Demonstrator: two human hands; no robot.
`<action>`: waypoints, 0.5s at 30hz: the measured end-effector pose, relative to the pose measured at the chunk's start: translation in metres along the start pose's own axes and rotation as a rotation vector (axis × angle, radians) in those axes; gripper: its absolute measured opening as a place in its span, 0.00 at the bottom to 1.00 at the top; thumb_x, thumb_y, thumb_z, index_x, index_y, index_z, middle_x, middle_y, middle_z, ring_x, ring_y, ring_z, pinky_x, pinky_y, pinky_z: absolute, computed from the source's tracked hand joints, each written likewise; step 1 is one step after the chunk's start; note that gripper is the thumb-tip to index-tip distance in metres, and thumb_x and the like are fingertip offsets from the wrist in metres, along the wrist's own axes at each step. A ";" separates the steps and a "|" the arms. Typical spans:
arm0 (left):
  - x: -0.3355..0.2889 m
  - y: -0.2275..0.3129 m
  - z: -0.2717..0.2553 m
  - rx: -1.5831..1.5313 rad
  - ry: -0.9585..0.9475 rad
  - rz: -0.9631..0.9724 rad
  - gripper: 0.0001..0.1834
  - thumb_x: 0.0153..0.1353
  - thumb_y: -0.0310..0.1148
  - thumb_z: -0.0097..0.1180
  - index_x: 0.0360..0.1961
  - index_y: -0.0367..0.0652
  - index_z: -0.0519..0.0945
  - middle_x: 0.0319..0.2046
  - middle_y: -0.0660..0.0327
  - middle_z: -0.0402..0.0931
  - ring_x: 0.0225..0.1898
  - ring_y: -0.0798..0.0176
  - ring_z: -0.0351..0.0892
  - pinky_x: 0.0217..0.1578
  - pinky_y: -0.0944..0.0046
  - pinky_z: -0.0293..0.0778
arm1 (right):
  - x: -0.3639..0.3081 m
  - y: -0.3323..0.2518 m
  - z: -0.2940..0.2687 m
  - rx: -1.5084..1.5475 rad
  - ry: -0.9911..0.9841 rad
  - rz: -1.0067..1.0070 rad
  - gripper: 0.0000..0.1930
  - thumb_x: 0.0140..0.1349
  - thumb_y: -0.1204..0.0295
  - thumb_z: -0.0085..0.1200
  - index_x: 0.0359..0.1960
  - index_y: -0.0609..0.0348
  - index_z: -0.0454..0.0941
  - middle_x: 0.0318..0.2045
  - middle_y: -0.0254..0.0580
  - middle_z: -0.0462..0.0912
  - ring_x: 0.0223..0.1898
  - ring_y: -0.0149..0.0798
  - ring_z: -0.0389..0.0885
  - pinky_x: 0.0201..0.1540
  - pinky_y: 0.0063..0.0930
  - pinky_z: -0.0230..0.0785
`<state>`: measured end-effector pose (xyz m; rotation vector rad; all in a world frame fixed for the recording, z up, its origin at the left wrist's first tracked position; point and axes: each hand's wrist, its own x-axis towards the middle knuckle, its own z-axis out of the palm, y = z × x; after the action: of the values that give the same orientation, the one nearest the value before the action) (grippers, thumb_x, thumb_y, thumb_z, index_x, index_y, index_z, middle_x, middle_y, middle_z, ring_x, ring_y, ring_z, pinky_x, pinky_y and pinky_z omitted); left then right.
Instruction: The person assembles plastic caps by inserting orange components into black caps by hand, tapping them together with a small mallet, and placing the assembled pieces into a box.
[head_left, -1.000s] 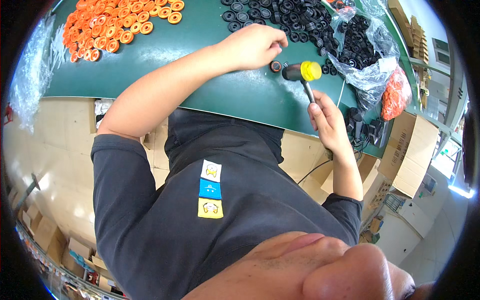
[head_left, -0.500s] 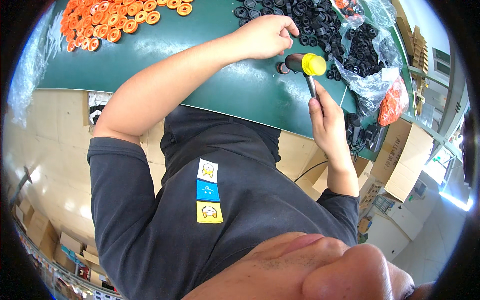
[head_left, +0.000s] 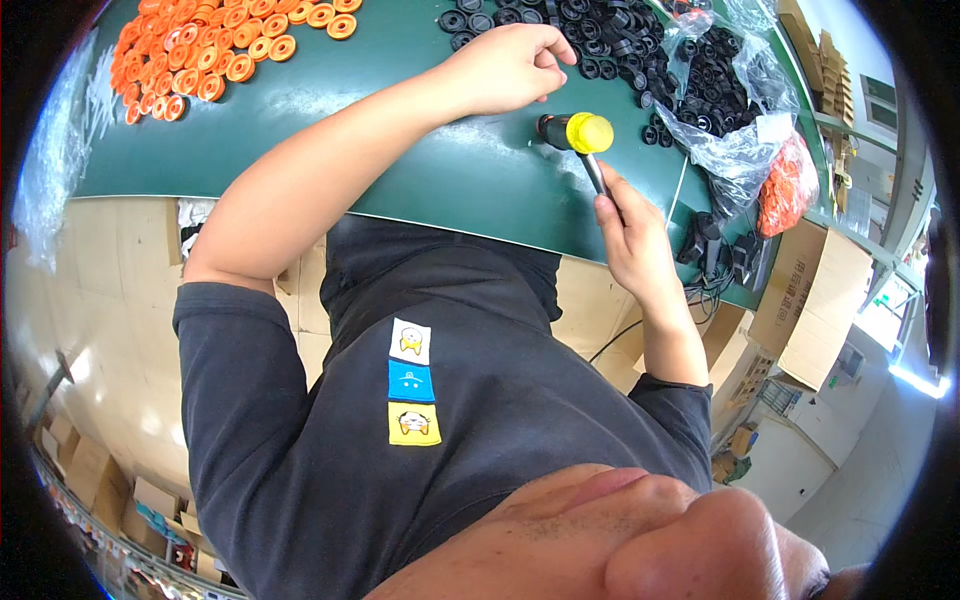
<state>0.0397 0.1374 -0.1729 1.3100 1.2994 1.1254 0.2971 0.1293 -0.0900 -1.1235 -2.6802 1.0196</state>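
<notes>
My right hand (head_left: pixel 632 222) is wrapped round the handle of a mallet (head_left: pixel 590 132) with a bright yellow face and a dark opposite end. The mallet head is low over the green table; what lies under its dark end, if anything, is hidden. Up and to the left of it, my left hand (head_left: pixel 512 68) hovers with loosely bent fingers, index and thumb apart, and no thing shows in it. Just beyond its fingertips begins a heap of black round caps (head_left: pixel 605 40).
Orange round parts (head_left: pixel 200 50) spread over the far left of the table (head_left: pixel 330 130). At right sit a clear bag of black parts (head_left: pixel 715 85), a bag of orange pieces (head_left: pixel 787 185) and black cabled devices (head_left: pixel 705 240). Cardboard boxes (head_left: pixel 815 300) stand beyond the edge.
The mallet and my right hand have shifted left, the head now covering where a small dark round piece showed. My left hand has moved slightly left and up.
</notes>
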 end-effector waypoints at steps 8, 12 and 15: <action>-0.006 0.006 -0.003 0.234 -0.092 0.178 0.20 0.54 0.21 0.53 0.50 0.38 0.79 0.39 0.58 0.78 0.33 0.67 0.78 0.35 0.67 0.75 | -0.004 0.020 0.006 0.015 0.060 0.052 0.16 0.71 0.75 0.48 0.58 0.64 0.74 0.33 0.52 0.81 0.35 0.46 0.82 0.40 0.36 0.72; -0.018 0.009 0.001 0.590 -0.142 0.438 0.18 0.53 0.31 0.61 0.46 0.41 0.81 0.39 0.57 0.77 0.35 0.56 0.79 0.39 0.58 0.77 | -0.006 0.038 0.001 0.299 0.154 0.110 0.16 0.68 0.75 0.53 0.56 0.64 0.76 0.24 0.38 0.74 0.25 0.27 0.70 0.30 0.24 0.64; -0.018 0.006 0.005 0.694 -0.111 0.483 0.17 0.55 0.35 0.64 0.45 0.41 0.81 0.39 0.57 0.76 0.35 0.57 0.79 0.38 0.58 0.77 | -0.001 0.045 -0.006 0.125 0.194 0.054 0.15 0.67 0.75 0.56 0.54 0.63 0.78 0.23 0.39 0.74 0.24 0.30 0.70 0.29 0.25 0.65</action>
<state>0.0450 0.1190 -0.1670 2.2572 1.3842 0.9126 0.3274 0.1553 -0.1121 -1.2082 -2.4138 1.0130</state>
